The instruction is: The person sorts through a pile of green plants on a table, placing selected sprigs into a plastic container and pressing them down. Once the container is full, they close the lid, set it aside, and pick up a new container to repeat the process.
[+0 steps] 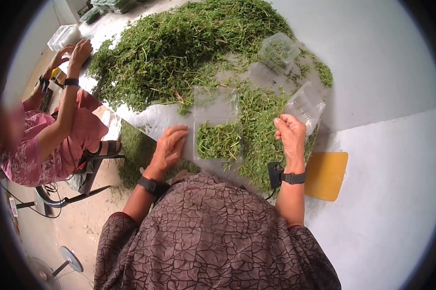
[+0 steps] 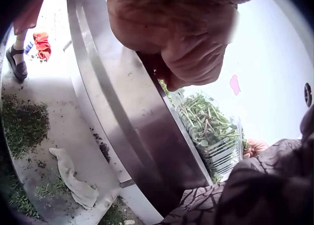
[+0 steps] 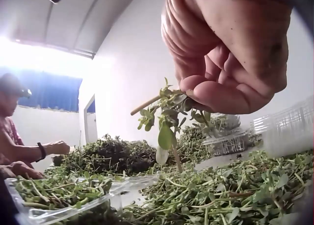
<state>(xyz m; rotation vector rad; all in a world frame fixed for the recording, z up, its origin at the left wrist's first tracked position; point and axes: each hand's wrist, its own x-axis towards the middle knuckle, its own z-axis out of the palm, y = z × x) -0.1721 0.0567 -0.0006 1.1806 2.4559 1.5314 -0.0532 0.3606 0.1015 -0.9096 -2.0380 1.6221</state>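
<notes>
An open clear plastic box (image 1: 218, 140) with green leafy stems in it lies at the table's near edge, its lid folded back. My left hand (image 1: 169, 147) is just left of the box, fingers bent and nothing visible in them; the left wrist view shows the hand (image 2: 171, 38) above the metal table edge, its fingertips partly hidden. My right hand (image 1: 291, 134) is over the loose greens right of the box. Up close, the right hand (image 3: 230, 53) pinches a small leafy sprig (image 3: 167, 129) between thumb and fingers.
A large heap of greens (image 1: 174, 48) covers the far table. Clear containers stand at the right, one filled (image 1: 279, 52), another (image 1: 305, 106) beside my right hand. Another person (image 1: 53, 130) sits at the left. A yellow board (image 1: 327, 176) is right of the table.
</notes>
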